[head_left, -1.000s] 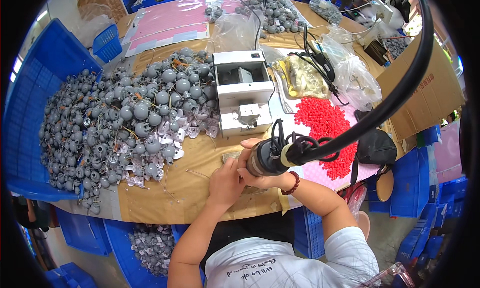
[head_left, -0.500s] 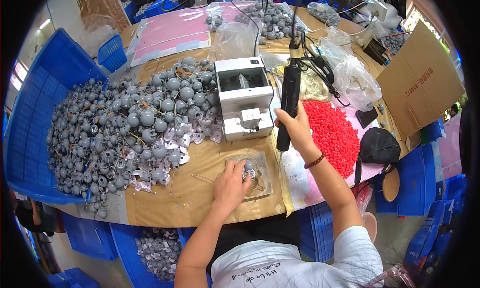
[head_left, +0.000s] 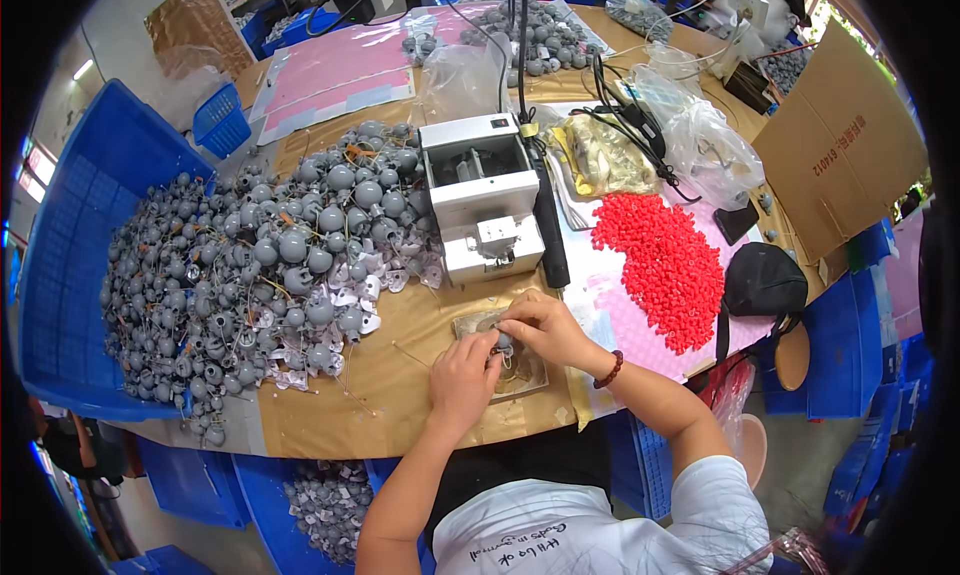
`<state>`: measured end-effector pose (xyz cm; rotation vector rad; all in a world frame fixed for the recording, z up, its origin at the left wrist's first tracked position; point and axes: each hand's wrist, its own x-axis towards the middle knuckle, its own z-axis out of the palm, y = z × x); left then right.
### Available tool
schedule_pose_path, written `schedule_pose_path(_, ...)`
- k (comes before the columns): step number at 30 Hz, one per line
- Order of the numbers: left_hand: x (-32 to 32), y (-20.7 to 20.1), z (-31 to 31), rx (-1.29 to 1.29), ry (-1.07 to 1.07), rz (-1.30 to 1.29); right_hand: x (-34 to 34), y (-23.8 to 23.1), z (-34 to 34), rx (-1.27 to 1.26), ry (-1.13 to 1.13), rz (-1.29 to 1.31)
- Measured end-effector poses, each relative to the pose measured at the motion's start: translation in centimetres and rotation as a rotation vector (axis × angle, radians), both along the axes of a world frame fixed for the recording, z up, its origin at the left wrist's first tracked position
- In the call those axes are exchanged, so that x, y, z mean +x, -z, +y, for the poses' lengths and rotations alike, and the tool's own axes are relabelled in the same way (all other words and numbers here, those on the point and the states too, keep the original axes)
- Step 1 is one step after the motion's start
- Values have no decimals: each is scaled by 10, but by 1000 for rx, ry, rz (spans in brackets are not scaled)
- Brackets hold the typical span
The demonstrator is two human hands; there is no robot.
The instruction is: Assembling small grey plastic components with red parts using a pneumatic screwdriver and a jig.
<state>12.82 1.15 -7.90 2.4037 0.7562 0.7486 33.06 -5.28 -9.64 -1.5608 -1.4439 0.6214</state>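
Over a shallow clear tray (head_left: 536,381) at the table's front, my two hands meet at a small grey ball-shaped part (head_left: 504,342). My left hand (head_left: 463,377) has its fingers closed on the part's left side. From the right, my right hand (head_left: 550,329) comes in with thumb and forefinger pinched just above the ball; whatever lies between those fingertips is too small to make out. Behind my right hand, a black powered screwdriver (head_left: 553,237) hangs upright on its cord, beside a white box-shaped machine (head_left: 490,200).
A big heap of grey ball parts (head_left: 270,265) spills from a tipped blue crate (head_left: 60,275) on the left. Red small pieces (head_left: 665,275) lie in a pile at right, near a black pouch (head_left: 764,280) and a cardboard flap (head_left: 845,145). Thin wires (head_left: 410,355) lie left of the tray.
My right hand has let go of the black screwdriver and come down to the grey part beside my left hand. The screwdriver has swung left against the white machine.
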Motion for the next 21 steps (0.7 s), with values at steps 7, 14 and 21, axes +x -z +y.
schedule_pose_path(7,1,3,0,3,6,-12,-10,-8,21,32,208,496)
schedule_pose_path(14,-73,-25,-11,-92,77,130,24,-10,7,-121,73,458)
schedule_pose_path(21,-215,-106,11,-389,131,799,145,-2,-29,-4,360,-641)
